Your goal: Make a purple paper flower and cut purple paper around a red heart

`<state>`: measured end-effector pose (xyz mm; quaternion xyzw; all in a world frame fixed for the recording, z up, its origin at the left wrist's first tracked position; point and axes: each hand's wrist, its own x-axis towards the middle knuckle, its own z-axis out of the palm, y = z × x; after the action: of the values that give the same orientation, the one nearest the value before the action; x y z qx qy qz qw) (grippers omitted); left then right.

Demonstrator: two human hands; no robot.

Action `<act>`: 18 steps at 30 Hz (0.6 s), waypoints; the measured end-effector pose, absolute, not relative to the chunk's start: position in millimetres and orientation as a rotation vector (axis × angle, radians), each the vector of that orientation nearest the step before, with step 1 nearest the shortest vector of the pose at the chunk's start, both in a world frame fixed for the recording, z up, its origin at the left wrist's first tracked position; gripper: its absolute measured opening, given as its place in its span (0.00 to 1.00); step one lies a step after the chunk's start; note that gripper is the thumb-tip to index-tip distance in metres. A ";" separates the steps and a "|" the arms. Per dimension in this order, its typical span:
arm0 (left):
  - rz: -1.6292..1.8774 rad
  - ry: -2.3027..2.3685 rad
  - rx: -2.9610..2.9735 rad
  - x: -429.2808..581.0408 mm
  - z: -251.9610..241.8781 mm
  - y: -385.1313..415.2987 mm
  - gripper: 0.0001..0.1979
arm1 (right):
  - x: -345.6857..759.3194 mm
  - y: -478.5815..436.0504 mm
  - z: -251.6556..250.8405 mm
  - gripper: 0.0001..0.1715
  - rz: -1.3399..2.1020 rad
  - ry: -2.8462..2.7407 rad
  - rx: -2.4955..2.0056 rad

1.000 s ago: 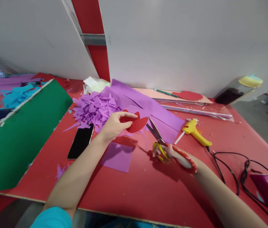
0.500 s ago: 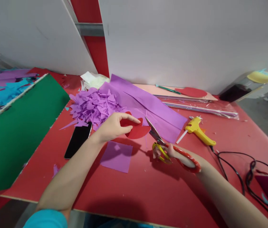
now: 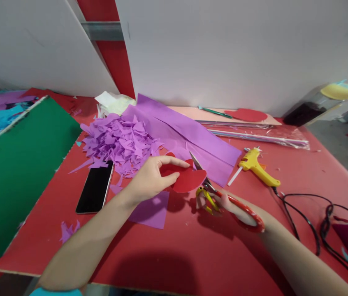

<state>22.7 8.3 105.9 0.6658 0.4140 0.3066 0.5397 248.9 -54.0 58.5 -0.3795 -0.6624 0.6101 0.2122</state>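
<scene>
My left hand [image 3: 155, 176] pinches a piece of red paper [image 3: 189, 181] with rounded lobes, held above the table. In my right hand [image 3: 214, 202] is a pair of scissors [image 3: 244, 210] with red and yellow handles. Their blades point up and away, parted, at the right edge of the red paper. Below the left hand a square of purple paper [image 3: 152, 211] lies flat on the table. A heap of purple paper scraps [image 3: 120, 137] sits just beyond the left wrist.
A black phone [image 3: 95, 189] lies left of my forearm, by a large green board [image 3: 22, 172]. Purple sheets [image 3: 189, 135] spread behind the hands. To the right are a yellow glue gun [image 3: 256, 166] with a black cord, a lidded bottle [image 3: 319, 102] and a green pen [image 3: 215, 113].
My left hand has moved the red paper a little right and toward me, closer against the scissor blades. The right hand stays nearly in place. The view has shifted slightly.
</scene>
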 end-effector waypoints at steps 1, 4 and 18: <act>0.746 0.994 1.570 24.4 105.3 6.8 0.14 | 248.6 -55.0 58.9 0.40 1.726 -1.822 -1.025; 0.822 1.031 1.564 28.7 102.5 2.4 0.14 | 248.3 -58.3 57.7 0.42 1.820 -1.727 -0.940; 0.889 1.205 1.814 39.7 101.1 -14.6 0.15 | 243.6 -61.2 44.5 0.42 1.757 -1.742 -0.996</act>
<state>39.7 -14.6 101.1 0.7119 0.4730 0.3490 0.3842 243.6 -61.2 44.5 -0.3631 -0.6348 0.6402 0.2351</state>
